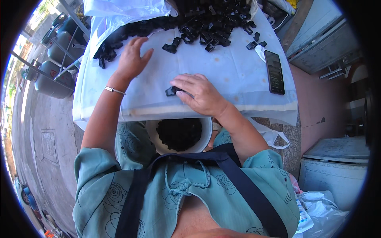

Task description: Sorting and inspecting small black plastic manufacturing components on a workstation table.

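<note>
My right hand [202,94] is closed around a small black plastic part [171,91] near the front edge of the table. Part of that piece sticks out past the fingertips; the rest is covered. Farther left, my left hand [134,59] hovers over the white table cover [158,71] with its fingers apart and nothing in them. Close to it lie black plastic parts [107,53] along the edge of a white plastic bag [119,23]. One loose black part [172,45] lies to the right of the left hand.
A big heap of similar black parts [206,20] spreads along the table's far side. At the right a phone [274,73] lies on the cover. Below the near edge, between my knees, a white basin [207,137] holds more black pieces. Gas cylinders [53,81] stand left.
</note>
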Available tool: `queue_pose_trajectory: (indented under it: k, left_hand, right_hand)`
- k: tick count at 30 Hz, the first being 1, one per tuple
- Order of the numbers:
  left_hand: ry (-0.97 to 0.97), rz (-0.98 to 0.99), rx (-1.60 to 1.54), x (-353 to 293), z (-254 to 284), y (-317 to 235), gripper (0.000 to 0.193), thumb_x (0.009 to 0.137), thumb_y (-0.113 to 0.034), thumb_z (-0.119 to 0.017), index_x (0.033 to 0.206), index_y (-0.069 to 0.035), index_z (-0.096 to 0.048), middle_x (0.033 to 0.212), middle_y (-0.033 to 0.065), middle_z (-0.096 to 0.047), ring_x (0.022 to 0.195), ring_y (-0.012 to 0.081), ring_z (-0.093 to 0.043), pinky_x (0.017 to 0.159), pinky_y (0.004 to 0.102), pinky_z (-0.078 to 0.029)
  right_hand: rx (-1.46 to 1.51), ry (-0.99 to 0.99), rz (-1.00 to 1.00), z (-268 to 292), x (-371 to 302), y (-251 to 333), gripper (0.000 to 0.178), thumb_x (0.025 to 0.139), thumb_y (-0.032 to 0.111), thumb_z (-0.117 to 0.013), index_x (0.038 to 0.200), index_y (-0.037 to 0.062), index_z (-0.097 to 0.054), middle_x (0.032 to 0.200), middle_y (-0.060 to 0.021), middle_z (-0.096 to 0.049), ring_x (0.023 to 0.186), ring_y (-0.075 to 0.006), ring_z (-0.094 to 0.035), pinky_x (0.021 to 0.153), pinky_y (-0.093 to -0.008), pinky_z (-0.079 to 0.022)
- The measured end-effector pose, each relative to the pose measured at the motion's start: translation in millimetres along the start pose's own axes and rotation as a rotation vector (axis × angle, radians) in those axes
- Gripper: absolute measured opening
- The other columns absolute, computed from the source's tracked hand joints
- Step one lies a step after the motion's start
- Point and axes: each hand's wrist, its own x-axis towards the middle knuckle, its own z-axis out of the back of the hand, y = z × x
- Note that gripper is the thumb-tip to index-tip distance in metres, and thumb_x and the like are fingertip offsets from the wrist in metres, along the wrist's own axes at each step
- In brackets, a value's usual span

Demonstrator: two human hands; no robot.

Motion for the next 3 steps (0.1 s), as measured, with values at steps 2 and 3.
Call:
queue_pose_trajectory:
  k: [2, 3]
  left_hand:
    - [0.018, 0.152, 0.163, 19.3, 4.6, 21.5, 0.050, 0.085, -0.028, -0.067, 0.128, -0.008, -0.052, 0.135, 0.0183, -0.049, 0.124, 0.0350, -0.048, 0.104, 0.0410, -0.039]
    - [0.007, 0.202, 0.245, 29.9, 6.2, 31.1, 0.054, 0.086, -0.029, -0.067, 0.132, -0.009, -0.048, 0.138, 0.0191, -0.047, 0.126, 0.0351, -0.046, 0.106, 0.0408, -0.038]
  right_hand:
    - [0.064, -0.082, -0.025, 16.9, -1.1, -9.1, 0.033, 0.088, 0.017, -0.062, 0.119, 0.0050, -0.063, 0.117, -0.0159, -0.063, 0.113, -0.0305, -0.057, 0.097, -0.0403, -0.042]
    - [0.165, -0.124, -0.161, 28.5, 0.1, -17.2, 0.035, 0.088, 0.017, -0.063, 0.121, 0.0074, -0.063, 0.122, -0.0157, -0.061, 0.115, -0.0290, -0.057, 0.102, -0.0395, -0.040]
